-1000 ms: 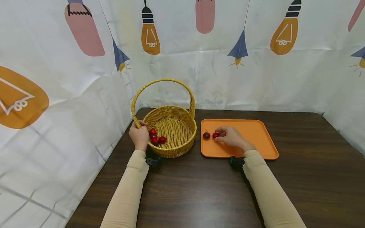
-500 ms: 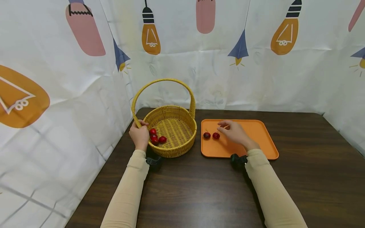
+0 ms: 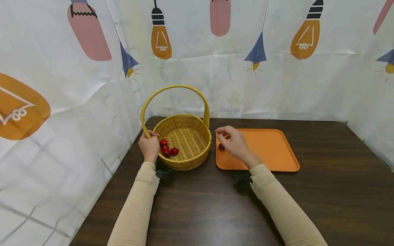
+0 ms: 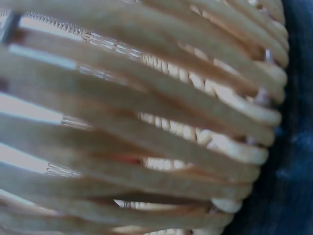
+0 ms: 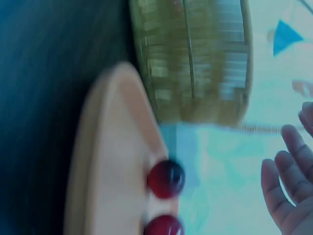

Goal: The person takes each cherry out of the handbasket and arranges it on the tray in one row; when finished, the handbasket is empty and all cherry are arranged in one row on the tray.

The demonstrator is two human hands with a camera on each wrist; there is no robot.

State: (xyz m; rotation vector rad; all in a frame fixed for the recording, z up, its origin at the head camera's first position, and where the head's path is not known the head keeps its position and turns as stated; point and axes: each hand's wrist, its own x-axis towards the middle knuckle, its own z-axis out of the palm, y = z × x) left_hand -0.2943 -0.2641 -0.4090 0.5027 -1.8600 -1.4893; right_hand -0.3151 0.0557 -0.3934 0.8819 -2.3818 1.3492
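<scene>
Left hand (image 3: 149, 147): fingers curled round the base of the handle on the wicker basket (image 3: 184, 160), at its left rim; forearm extended forward over the worktop (image 3: 200, 205). Three red cherries (image 3: 166, 148) lie inside the basket beside this hand. Right hand (image 3: 232, 141): raised over the left edge of the orange tray (image 3: 271, 150), fingers loosely spread, holding nothing. Two cherries (image 5: 165, 178) remain on the tray just below it. No legible writing or brand is visible.
</scene>
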